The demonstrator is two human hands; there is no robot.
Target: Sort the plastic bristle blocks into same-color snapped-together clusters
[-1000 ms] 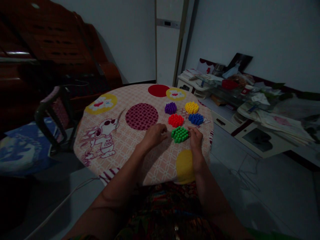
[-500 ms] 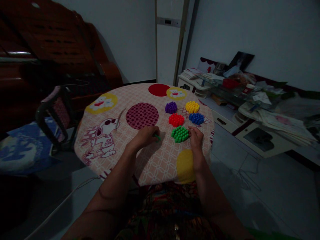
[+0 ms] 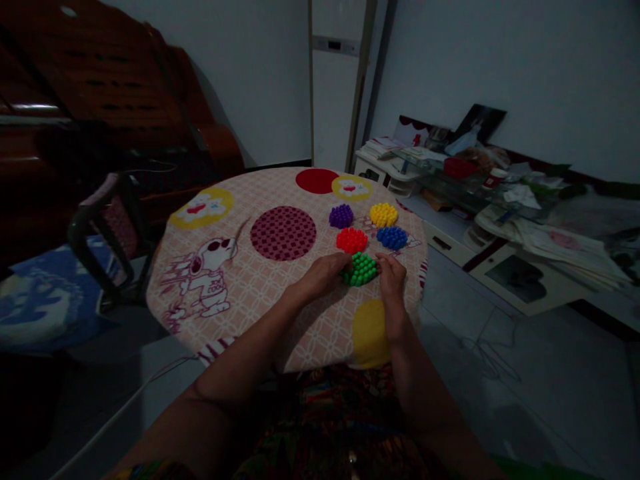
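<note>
On the patterned tablecloth, a cluster of green bead-like pieces (image 3: 362, 269) lies between my two hands. My left hand (image 3: 325, 272) reaches in from the left, its curled fingers against the cluster's left edge; its fingertips and any loose piece in them are hidden. At the right edge, my right hand (image 3: 393, 272) has its bent fingers and thumb pressed to the green pieces. Just behind sits a red cluster (image 3: 352, 241), with a blue cluster (image 3: 392, 238) to its right. Farther back are a purple cluster (image 3: 341, 216) and a yellow cluster (image 3: 383, 215).
The round table (image 3: 240, 200) wears a pink cloth with printed figures. A folding chair (image 3: 107, 233) stands to the left, before a wooden sofa (image 3: 125, 87). On the right, a low cabinet (image 3: 520, 273) carries papers, bags and a paper cup (image 3: 495, 177).
My left hand has moved right, from beside the cluster to its left edge, carrying a small green piece that no longer shows separately. My right hand has stayed at the cluster's right edge.
</note>
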